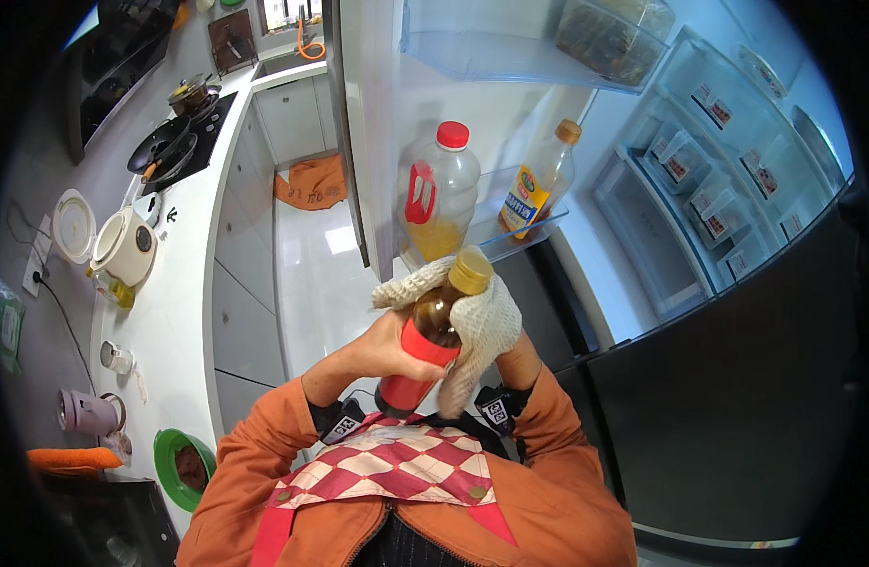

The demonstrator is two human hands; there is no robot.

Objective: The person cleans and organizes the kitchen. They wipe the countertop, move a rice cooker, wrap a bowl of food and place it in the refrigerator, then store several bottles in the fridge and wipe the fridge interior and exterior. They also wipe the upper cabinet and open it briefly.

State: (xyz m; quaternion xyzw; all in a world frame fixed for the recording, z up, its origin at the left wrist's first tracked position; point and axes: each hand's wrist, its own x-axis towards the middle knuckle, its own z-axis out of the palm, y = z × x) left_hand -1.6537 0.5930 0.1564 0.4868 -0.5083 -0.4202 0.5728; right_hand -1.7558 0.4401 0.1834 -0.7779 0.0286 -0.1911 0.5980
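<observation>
A brown bottle (434, 322) with a yellow cap and red label is tilted in front of my chest. My left hand (388, 347) grips it around the label. A cream textured cloth (487, 319) wraps the far side of the bottle's neck and shoulder, just below the cap. Behind that cloth, my right hand (514, 352) presses it against the bottle; its fingers are hidden. Past the bottle, an opened fridge door shelf (509, 244) holds a red-capped clear plastic bottle (445, 191) with yellow contents and a labelled bottle (541, 181) with a brownish cap.
The open fridge (647, 234) with clear bins stands to the right. Along the left runs a white counter (176, 298) with an open rice cooker (126, 244), a pink kettle (91, 412) and a green bowl (167, 461). Pans (162, 152) sit on the hob. An orange mat (313, 183) lies on the floor.
</observation>
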